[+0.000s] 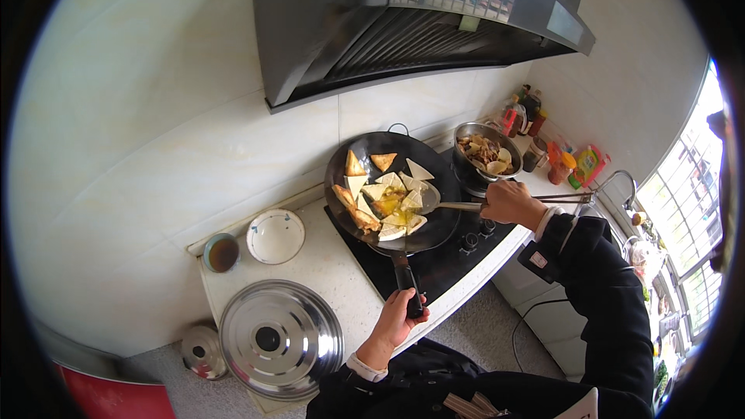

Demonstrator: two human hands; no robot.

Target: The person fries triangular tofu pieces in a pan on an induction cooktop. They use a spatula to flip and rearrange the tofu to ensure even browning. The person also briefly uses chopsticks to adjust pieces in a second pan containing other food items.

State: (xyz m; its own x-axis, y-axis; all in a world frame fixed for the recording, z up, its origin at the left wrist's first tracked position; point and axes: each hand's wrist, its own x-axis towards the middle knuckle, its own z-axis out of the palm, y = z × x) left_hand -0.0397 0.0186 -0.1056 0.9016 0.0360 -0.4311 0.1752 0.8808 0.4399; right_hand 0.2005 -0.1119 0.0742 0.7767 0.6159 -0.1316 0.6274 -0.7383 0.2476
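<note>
My left hand (399, 317) grips the black handle (407, 286) of a wok (437, 151) on the cooktop. In my right hand (507, 205) is the metal handle of a ladle or spatula (430, 198), whose head lies in the wok against the food. Pale triangular pieces of what looks like tofu (391, 232) fill the wok's middle in yellow oil, and browned pieces (383, 161) lie towards its far and left sides. Behind and right of the wok, a metal pan (460, 148) holds cooked food with pale slices.
A large steel lid (314, 331), a patterned white bowl (273, 238) and a cup of brown liquid (223, 254) stand on the left counter. Bottles and jars (561, 169) line the right back. The range hood (326, 41) hangs above; a sink tap (625, 174) is at right.
</note>
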